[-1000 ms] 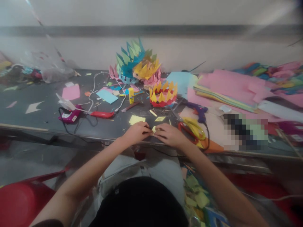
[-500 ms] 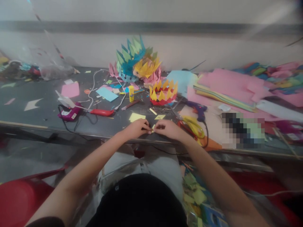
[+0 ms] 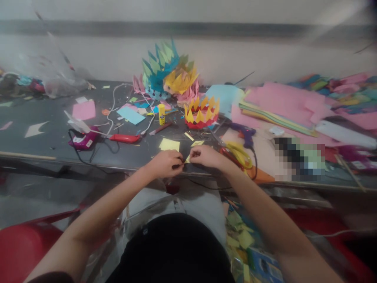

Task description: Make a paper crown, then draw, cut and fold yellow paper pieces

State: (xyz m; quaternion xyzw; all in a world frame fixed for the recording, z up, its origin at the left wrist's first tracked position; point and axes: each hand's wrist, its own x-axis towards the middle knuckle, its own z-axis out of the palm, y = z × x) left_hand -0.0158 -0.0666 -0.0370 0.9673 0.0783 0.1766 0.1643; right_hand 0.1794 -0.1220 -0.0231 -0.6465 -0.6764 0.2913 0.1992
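Observation:
A small folded piece of yellow paper (image 3: 187, 159) shows between my hands at the table's front edge. My right hand (image 3: 207, 158) pinches its right side with thumb and fingertips. Close to its left tip is my left hand (image 3: 168, 163), fingers curled inward; whether anything is inside them is hidden. Just beyond my left hand lie yellow paper sheets (image 3: 170, 144), and a smaller yellow scrap (image 3: 197, 143) rests behind the right. Farther back stands a red and yellow paper crown (image 3: 202, 114), beside a yellow glue stick (image 3: 161, 114).
Yellow-handled scissors (image 3: 240, 154) and a purple glue gun (image 3: 246, 133) lie to the right, before pink paper sheets (image 3: 282, 102). At left are a red-handled tool (image 3: 125, 138) and a purple device (image 3: 85, 138). Folded paper pieces (image 3: 167, 72) are heaped against the wall.
My left hand has drawn slightly left and turned, its fingertips curling. More of the small yellow paper now shows at my right fingertips. The whole view has shifted a little.

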